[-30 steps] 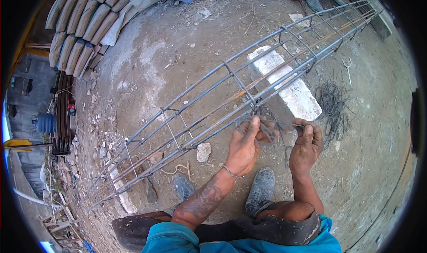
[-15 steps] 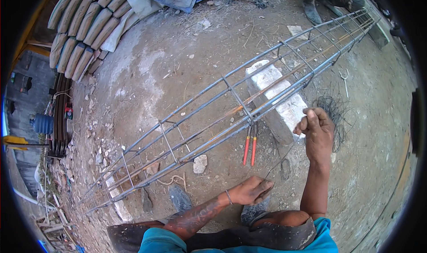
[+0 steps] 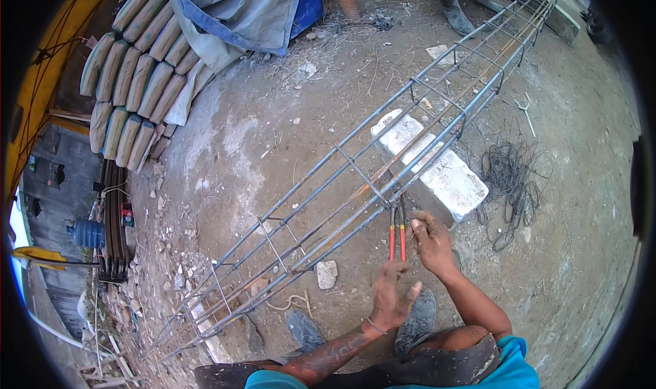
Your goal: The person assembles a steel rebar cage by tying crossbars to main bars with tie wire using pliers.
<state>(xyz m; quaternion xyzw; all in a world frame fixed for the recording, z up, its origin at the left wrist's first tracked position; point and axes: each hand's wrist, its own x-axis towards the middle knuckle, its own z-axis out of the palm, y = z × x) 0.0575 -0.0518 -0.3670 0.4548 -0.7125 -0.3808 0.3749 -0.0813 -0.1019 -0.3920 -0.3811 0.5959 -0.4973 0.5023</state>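
Observation:
A long rebar cage (image 3: 355, 197) slants from lower left to upper right in front of me. Red-handled pincers (image 3: 402, 242) hang down from a joint on its near side, their jaws hidden at the bars. My left hand (image 3: 391, 300) is just below the handles, thumb and fingers apart, somewhat blurred. Right beside the handles is my right hand (image 3: 433, 247), its thumb and fingertips pinched together. Whatever thin thing may be between them is too small to make out. Whether either hand touches the pincers I cannot tell.
A white-topped block (image 3: 444, 180) supports the cage. Tangled wire (image 3: 509, 184) and a metal hook tool (image 3: 527, 114) lie to the right. Stacked sacks (image 3: 140, 74) and a tarp (image 3: 239, 13) stand far left. A person's boot (image 3: 459, 20) shows beyond. A stone (image 3: 326, 275) lies near my feet.
My right hand has moved left and down to the pincers' handles. My left hand has risen beside them and opened; the thin wire that ran from it no longer shows. The view has shifted.

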